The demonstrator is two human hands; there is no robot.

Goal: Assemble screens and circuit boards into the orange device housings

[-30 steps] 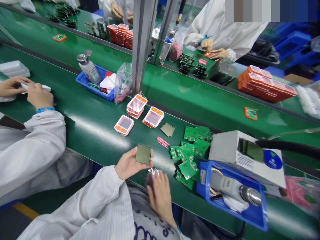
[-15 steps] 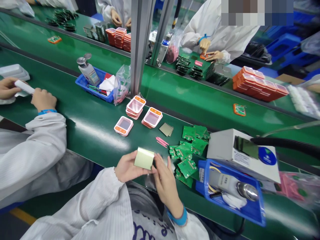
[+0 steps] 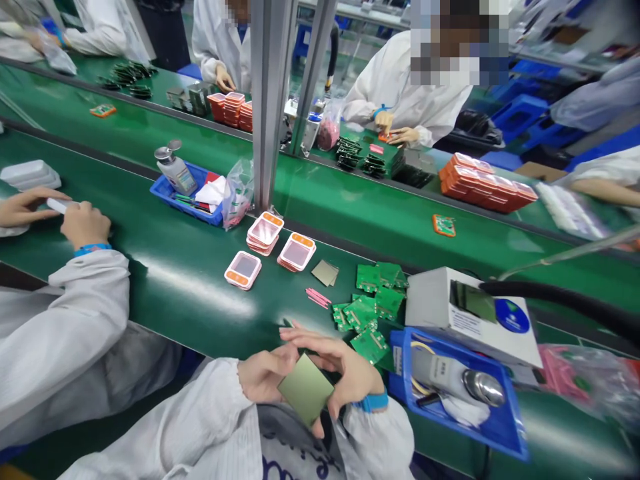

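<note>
In front of my body I hold a square, greenish, mirror-like panel [image 3: 306,390], turned with one corner up. My left hand [image 3: 264,375] is closed at its left corner, with some fingers hidden behind. Curled round the top and right edges is my right hand [image 3: 356,375], its fingers reaching over toward the left hand. Beyond the hands lie a few similar flat panels [image 3: 325,273] and several thin pink strips [image 3: 318,298]. Green circuit boards [image 3: 370,313] are piled to the right. Stacks of white-and-orange framed covers [image 3: 297,252] sit further left.
A blue tray [image 3: 517,427] with a metal-capped bottle stands right, beside a white box [image 3: 430,300] and a black hose. Another blue tray [image 3: 163,190] sits by a metal post [image 3: 267,120]. A co-worker's hands [image 3: 85,223] work at left; other people sit across the green belt [image 3: 350,193].
The panel has moved down toward my body and turned corner-up. My right hand has swung over its top edge. The view has tilted up a little.
</note>
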